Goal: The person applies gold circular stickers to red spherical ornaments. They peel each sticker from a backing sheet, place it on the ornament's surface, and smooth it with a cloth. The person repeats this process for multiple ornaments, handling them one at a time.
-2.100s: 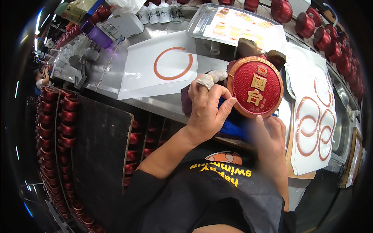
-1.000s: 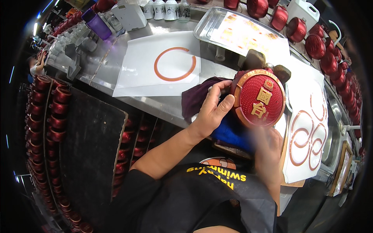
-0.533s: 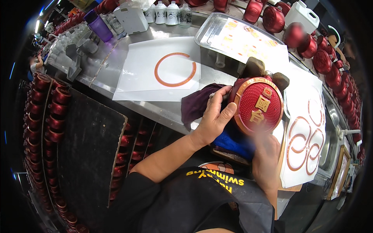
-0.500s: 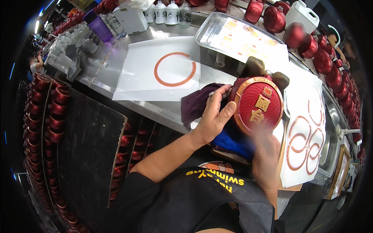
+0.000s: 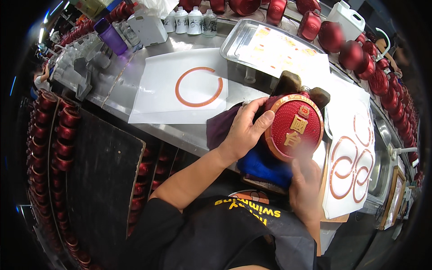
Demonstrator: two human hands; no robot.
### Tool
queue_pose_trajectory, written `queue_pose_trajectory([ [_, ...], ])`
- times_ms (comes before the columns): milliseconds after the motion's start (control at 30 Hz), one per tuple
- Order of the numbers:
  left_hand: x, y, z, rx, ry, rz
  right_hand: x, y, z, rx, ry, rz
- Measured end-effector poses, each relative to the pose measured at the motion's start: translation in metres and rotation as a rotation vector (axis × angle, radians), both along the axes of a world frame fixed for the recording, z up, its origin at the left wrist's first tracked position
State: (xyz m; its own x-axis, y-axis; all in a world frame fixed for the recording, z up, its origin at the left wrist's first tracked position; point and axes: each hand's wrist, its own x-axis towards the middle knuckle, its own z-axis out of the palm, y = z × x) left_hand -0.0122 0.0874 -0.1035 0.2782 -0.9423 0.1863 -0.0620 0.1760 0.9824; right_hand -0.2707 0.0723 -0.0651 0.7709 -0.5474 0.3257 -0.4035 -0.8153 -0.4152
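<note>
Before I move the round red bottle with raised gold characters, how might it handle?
The round red bottle would probably roll on edge, given its circular outline. It seems likely stiff, its copper-coloured border curving cleanly by the left hand. The studded face may help grip.

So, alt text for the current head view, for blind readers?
A person's left hand rests against a round red bottle with gold characters, the blurred right hand near its lower edge. An orange ring with a gap lies on white paper to the left; more red bottles stand behind.
</note>
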Motion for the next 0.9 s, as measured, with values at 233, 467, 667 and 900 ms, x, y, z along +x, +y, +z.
queue_pose_trajectory([
  [233,0.003,-0.001,0.004,-0.022,0.014,-0.052,0.003,-0.001,-0.001,-0.05,-0.042,-0.006],
  [467,0.005,0.013,-0.006,-0.058,0.095,-0.105,0.002,0.001,-0.001,-0.003,-0.015,-0.036],
  [667,-0.01,0.028,-0.008,-0.064,-0.214,0.056,0.004,0.002,-0.005,0.013,-0.048,-0.041],
  [900,-0.017,0.032,-0.01,-0.058,-0.407,0.068,0.002,0.003,-0.008,0.021,-0.036,-0.051],
])
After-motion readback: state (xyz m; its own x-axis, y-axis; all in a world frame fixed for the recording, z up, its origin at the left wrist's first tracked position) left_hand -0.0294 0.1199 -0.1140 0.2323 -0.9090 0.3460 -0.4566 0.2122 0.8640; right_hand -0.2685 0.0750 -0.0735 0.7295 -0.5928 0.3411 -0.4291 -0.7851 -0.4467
